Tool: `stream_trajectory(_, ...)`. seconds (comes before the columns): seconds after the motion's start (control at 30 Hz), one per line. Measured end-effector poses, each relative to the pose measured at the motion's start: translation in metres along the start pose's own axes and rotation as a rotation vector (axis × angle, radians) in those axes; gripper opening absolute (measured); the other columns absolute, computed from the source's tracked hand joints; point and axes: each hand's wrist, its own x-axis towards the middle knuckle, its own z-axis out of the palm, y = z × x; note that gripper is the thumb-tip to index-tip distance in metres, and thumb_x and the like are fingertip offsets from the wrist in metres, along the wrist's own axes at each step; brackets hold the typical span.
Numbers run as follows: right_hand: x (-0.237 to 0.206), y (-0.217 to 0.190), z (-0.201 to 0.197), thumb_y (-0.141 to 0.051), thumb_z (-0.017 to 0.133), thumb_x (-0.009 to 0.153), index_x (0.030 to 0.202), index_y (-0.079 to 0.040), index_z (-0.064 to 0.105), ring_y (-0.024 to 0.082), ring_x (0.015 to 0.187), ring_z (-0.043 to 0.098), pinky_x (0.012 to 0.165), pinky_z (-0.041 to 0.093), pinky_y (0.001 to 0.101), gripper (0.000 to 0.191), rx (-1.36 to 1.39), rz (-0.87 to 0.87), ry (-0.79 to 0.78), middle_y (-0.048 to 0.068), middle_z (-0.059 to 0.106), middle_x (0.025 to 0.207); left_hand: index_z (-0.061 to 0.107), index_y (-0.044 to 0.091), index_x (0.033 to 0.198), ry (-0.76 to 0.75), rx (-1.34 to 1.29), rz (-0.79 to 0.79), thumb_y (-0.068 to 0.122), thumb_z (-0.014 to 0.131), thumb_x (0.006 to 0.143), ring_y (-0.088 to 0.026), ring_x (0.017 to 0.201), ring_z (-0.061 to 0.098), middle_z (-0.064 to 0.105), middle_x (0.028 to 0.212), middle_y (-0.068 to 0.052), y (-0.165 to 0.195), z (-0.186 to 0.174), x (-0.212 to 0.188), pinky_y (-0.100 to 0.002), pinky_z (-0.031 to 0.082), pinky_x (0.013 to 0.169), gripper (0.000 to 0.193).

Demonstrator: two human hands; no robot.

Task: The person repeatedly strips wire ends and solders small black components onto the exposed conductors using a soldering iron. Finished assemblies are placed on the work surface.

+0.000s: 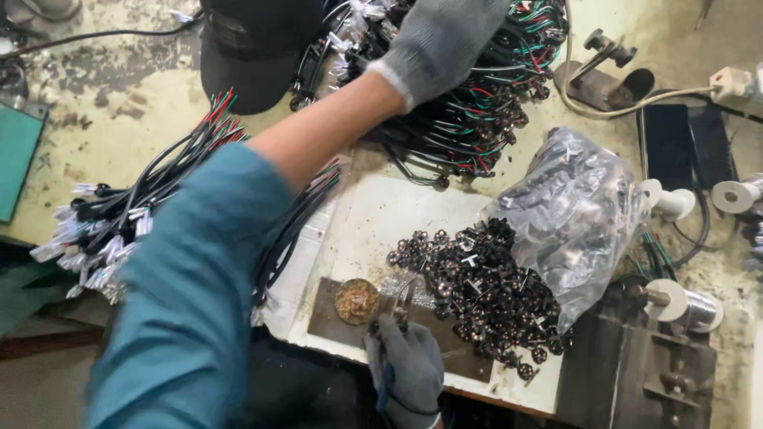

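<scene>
Far left: a green mat lies at the bench edge; beside it a bundle of finished leads, black cable with red and green cores and white tips, fanned on the stained bench top.

Left arm in a teal sleeve crosses the frame diagonally, forearm bare; the left hand, in a grey knit glove, lies on the heap of wired cables at top centre; glove seen from the back, fingers out of sight among the wires, so cannot tell whether it grips or only rests. A black cap sits just left of that heap.

Centre: a white board under the work; on it a dark metal plate carrying a small round dish of brownish flux or residue; a silvery patch just beside the dish.

The right hand, grey glove, is at the lower edge of the plate, closed around a blue-handled tool; tool tip points up towards the dish, exact tip obscured.

Right of centre: a pile of small dark round parts spilling from a clear plastic bag onto the board; pile near the right hand, not touching.

Far right: white spools of wire, a metal block, two dark flat slabs, a white cord.
</scene>
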Motion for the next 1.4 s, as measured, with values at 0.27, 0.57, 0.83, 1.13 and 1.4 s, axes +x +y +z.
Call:
stream_trajectory(0.27, 0.0, 0.006, -0.005, -0.015, 0.086, 0.077, 0.114, -0.003, 0.069, 0.029, 0.079, 0.07, 0.071, 0.056, 0.038, 0.043, 0.192, 0.13, 0.121, 0.01, 0.073, 0.088, 0.063, 0.007, 0.093, -0.862, 0.187, -0.765, 0.035, 0.07, 0.084, -0.032, 0.078, 0.067, 0.063, 0.087, -0.012, 0.082, -0.262, -0.112, -0.044, 0.054, 0.065, 0.03)
stream_trajectory(0.57, -0.048, 0.015, 0.007, -0.009, 0.058, 0.103, 0.14, 0.006, 0.037, 0.017, 0.083, 0.07, 0.088, 0.054, 0.0318, 0.046, 0.486, 0.13, 0.222, 0.005, 0.073, 0.098, 0.062, 0.009, 0.089, -0.847, 0.28, -0.938, 0.033, 0.071, 0.091, -0.035, 0.078, 0.068, 0.064, 0.086, -0.014, 0.08, -0.287, -0.189, -0.047, 0.055, 0.066, 0.025)
stream_trajectory(0.83, -0.078, 0.017, -0.01, -0.005, 0.058, 0.102, 0.131, 0.002, 0.059, 0.017, 0.091, 0.065, 0.082, 0.058, 0.0297, 0.03, 0.951, 0.432, 0.292, 0.018, 0.064, 0.115, 0.065, 0.007, 0.099, -0.716, 0.094, -1.046, 0.031, 0.068, 0.094, -0.04, 0.081, 0.068, 0.066, 0.092, -0.018, 0.058, -0.313, -0.198, -0.051, 0.054, 0.065, 0.025)
stream_trajectory(1.13, -0.064, -0.009, 0.018, 0.002, 0.057, 0.1, 0.117, -0.005, 0.053, 0.017, 0.069, 0.069, 0.065, 0.054, 0.0267, 0.019, 0.785, 0.452, 0.089, 0.02, 0.073, 0.109, 0.068, 0.003, 0.11, -0.249, -0.961, -1.184, 0.012, 0.065, 0.099, -0.024, 0.08, 0.072, 0.071, 0.092, -0.012, 0.173, -0.355, -0.202, -0.035, 0.058, 0.072, 0.014)
stream_trajectory(1.4, -0.074, -0.022, -0.007, 0.002, 0.066, 0.097, 0.121, -0.003, 0.056, 0.019, 0.075, 0.07, 0.063, 0.056, 0.0314, 0.027, 0.797, 0.6, -0.006, 0.023, 0.074, 0.106, 0.069, 0.0, 0.112, -0.416, -1.458, -1.636, 0.014, 0.062, 0.1, -0.017, 0.087, 0.068, 0.071, 0.094, -0.011, 0.288, -0.311, -0.285, -0.029, 0.056, 0.08, 0.019)
